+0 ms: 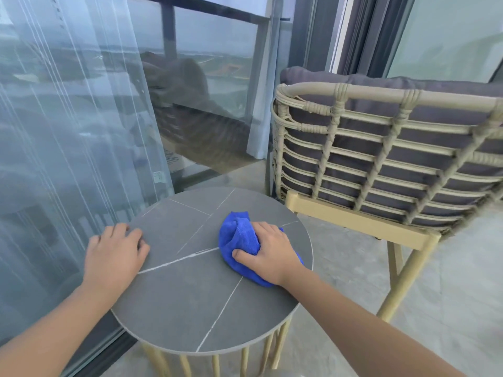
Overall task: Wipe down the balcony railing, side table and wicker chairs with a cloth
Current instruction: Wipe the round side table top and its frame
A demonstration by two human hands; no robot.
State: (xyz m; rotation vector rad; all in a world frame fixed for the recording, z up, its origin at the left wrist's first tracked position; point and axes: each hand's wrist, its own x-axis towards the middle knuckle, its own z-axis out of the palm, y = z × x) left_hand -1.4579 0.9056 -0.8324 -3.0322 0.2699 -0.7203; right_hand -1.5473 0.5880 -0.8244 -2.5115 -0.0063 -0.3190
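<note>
A round grey stone-top side table (190, 300) with white veins stands on gold legs in front of me. On its right part lies a bunched blue cloth (239, 235). My right hand (272, 251) presses on the cloth, thumb curled into its folds. My left hand (114, 254) rests on the table's left edge, fingers bent over the rim. To the right stands a wicker chair (381, 148) with a dark grey cushion, its back turned toward me. The dark balcony railing (217, 12) shows at the top, behind glass.
A tall glass panel (68, 131) with sheer curtain reflections runs along the left, close to the table. A dark window frame (353, 34) rises behind the chair. Pale floor tiles (449, 308) stretch out to the right, under the chair.
</note>
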